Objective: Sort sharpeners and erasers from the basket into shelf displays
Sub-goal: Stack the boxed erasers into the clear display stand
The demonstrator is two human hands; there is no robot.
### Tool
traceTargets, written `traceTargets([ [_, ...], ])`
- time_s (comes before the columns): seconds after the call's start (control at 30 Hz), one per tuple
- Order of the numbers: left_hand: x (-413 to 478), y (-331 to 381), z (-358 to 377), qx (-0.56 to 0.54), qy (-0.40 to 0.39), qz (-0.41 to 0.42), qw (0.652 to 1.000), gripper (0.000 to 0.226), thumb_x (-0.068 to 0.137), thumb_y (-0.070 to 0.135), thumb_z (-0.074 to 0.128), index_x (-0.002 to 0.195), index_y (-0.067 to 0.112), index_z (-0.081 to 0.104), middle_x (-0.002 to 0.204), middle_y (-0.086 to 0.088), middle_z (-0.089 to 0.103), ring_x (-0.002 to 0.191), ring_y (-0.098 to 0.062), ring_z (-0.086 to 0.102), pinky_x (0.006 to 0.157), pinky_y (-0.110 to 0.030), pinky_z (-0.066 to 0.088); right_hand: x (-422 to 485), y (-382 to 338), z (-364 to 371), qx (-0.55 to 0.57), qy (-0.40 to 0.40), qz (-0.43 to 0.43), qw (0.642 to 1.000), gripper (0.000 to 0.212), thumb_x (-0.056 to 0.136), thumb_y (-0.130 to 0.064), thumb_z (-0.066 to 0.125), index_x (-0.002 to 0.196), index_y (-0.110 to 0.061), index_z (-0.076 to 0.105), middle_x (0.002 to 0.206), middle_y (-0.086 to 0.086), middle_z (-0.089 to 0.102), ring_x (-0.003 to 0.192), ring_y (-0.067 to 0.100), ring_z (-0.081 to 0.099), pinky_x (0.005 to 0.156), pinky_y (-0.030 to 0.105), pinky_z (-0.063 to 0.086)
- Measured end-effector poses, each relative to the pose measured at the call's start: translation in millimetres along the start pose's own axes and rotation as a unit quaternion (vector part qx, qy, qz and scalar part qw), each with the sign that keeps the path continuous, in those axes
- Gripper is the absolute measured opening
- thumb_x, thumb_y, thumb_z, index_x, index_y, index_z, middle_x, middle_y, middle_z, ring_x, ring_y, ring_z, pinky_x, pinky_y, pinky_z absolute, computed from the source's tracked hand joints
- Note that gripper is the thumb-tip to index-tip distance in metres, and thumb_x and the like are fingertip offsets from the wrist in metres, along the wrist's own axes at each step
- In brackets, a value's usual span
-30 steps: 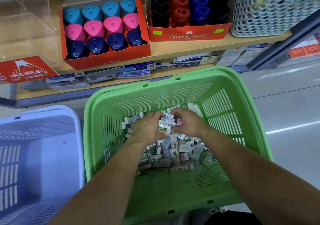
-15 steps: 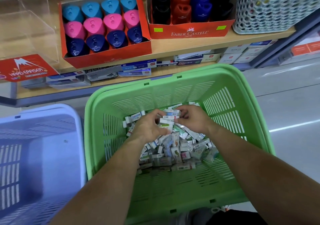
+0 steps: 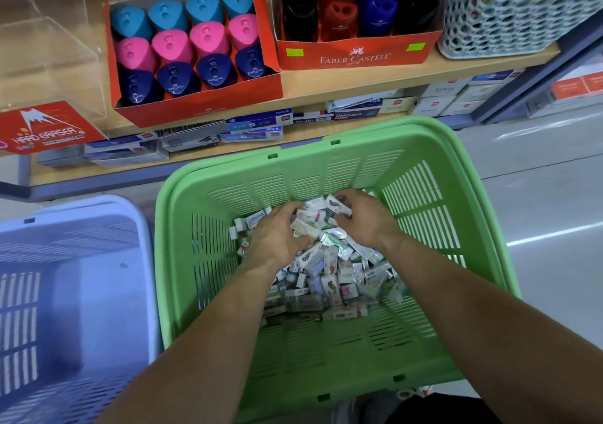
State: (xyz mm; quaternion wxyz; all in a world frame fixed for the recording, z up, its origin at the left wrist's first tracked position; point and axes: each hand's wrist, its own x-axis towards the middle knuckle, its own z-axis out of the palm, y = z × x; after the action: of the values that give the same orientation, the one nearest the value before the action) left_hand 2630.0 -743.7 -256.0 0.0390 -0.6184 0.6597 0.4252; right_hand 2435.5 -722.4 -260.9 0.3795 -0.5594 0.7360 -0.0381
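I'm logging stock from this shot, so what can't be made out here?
- Head view, print on the small wrapped erasers in the green plastic basket: too small to read.
- How many erasers the left hand and right hand grip: their curled fingers and the pile hide it.
- Contents of the grey lattice basket: cut by the top edge, screened by its wall.
- Pale blue plastic basket: cut off by the left edge.

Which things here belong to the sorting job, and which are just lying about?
Job: green slotted plastic basket; small wrapped erasers, gripped by left hand and right hand; clear acrylic eraser case; red cardboard trays of sharpeners.
Lying about: pale blue plastic basket; grey perforated bin; flat boxes on lower shelf.
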Motion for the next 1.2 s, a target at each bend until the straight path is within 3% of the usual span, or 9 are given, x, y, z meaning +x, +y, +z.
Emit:
traceTargets([
  [0.2, 10.2, 9.5, -2.6, 0.083, -0.077, 0.010, 0.994, 0.073, 0.086, 0.041, 0.076, 0.147, 0.033, 0.037, 0.156, 0.006, 0.033, 0.135, -0.026, 0.046, 0.111, -0.046, 0.041, -0.9, 2.5, 2.2, 0.014, -0.010, 0.030, 0.999, 0.025, 0.096, -0.016, 0.063, 0.119, -0.020, 0.058, 0.115, 0.002, 0.069, 0.097, 0.023, 0.065, 0.085, 0.032, 0.052],
  [0.33, 11.5, 6.9, -10.2, 0.071, -0.108, 0.010, 0.992, 0.066, 0.085, 0.039, 0.077, 0.141, 0.031, 0.043, 0.148, 0.007, 0.043, 0.126, -0.021, 0.050, 0.106, -0.041, 0.043, -5.2, 5.5, -6.5, -0.016, -0.062, 0.006, 0.998, 0.029, 0.097, -0.022, 0.058, 0.126, -0.022, 0.057, 0.120, 0.004, 0.067, 0.081, 0.018, 0.064, 0.073, 0.028, 0.049],
  [0.43, 11.1, 7.4, -14.0, 0.004, -0.116, -0.012, 0.993, 0.056, 0.085, 0.031, 0.080, 0.130, 0.029, 0.047, 0.125, 0.005, 0.059, 0.103, -0.016, 0.058, 0.093, -0.037, 0.048, -6.3, 6.8, -8.9, -0.023, -0.117, -0.007, 0.993, 0.050, 0.093, -0.042, 0.066, 0.138, -0.027, 0.050, 0.140, 0.001, 0.055, 0.112, 0.022, 0.060, 0.094, 0.034, 0.048],
  [0.5, 10.4, 8.6, -14.5, -0.047, -0.118, -0.030, 0.991, 0.055, 0.087, 0.028, 0.078, 0.131, 0.026, 0.045, 0.110, 0.005, 0.061, 0.094, -0.014, 0.058, 0.084, -0.034, 0.047, -4.8, 7.2, -6.9, -0.048, -0.133, -0.023, 0.990, 0.057, 0.086, -0.047, 0.074, 0.134, -0.026, 0.052, 0.135, 0.001, 0.057, 0.109, 0.020, 0.057, 0.091, 0.033, 0.047],
  [0.7, 0.1, 7.9, -12.6, -0.138, -0.069, -0.062, 0.986, 0.064, 0.089, 0.041, 0.073, 0.142, 0.028, 0.038, 0.131, 0.004, 0.054, 0.109, -0.020, 0.054, 0.100, -0.040, 0.046, -3.2, 2.1, 2.1, -0.055, -0.143, -0.025, 0.988, 0.074, 0.088, -0.042, 0.074, 0.150, -0.021, 0.041, 0.150, 0.006, 0.049, 0.131, 0.026, 0.051, 0.106, 0.036, 0.042],
  [0.83, -9.1, 16.2, -16.7, -0.186, -0.063, -0.074, 0.978, 0.057, 0.095, 0.035, 0.068, 0.142, 0.023, 0.040, 0.132, 0.002, 0.057, 0.110, -0.018, 0.055, 0.099, -0.035, 0.045, -5.8, -1.6, 1.4, -0.046, -0.152, -0.020, 0.987, 0.071, 0.090, -0.042, 0.071, 0.152, -0.027, 0.038, 0.154, 0.003, 0.044, 0.134, 0.026, 0.048, 0.106, 0.035, 0.041],
  [0.97, -17.0, 18.4, -22.6, -0.230, -0.059, -0.114, 0.965, 0.072, 0.093, 0.030, 0.070, 0.151, 0.021, 0.029, 0.138, -0.006, 0.053, 0.123, -0.027, 0.052, 0.103, -0.041, 0.040, -9.6, -3.2, -0.6, -0.026, -0.172, 0.001, 0.985, 0.070, 0.090, -0.044, 0.071, 0.150, -0.027, 0.040, 0.156, 0.002, 0.041, 0.135, 0.025, 0.046, 0.106, 0.034, 0.040],
  [1.07, -25.5, 13.7, -25.4, -0.267, -0.041, -0.132, 0.954, 0.076, 0.090, 0.030, 0.074, 0.150, 0.023, 0.028, 0.135, -0.002, 0.052, 0.124, -0.028, 0.054, 0.105, -0.043, 0.040, -13.0, -4.8, 2.2, 0.004, -0.188, 0.009, 0.982, 0.062, 0.090, -0.046, 0.071, 0.144, -0.025, 0.048, 0.149, 0.003, 0.048, 0.128, 0.023, 0.050, 0.102, 0.033, 0.042],
  [1.2, -29.7, -2.5, -21.9, -0.362, -0.005, -0.168, 0.917, 0.055, 0.085, 0.025, 0.080, 0.127, 0.027, 0.044, 0.117, 0.002, 0.063, 0.101, -0.018, 0.066, 0.096, -0.039, 0.049, -14.9, -7.6, 3.8, 0.011, -0.212, 0.013, 0.977, 0.087, 0.083, -0.059, 0.073, 0.155, -0.030, 0.032, 0.160, -0.001, 0.035, 0.143, 0.025, 0.039, 0.115, 0.038, 0.034],
])
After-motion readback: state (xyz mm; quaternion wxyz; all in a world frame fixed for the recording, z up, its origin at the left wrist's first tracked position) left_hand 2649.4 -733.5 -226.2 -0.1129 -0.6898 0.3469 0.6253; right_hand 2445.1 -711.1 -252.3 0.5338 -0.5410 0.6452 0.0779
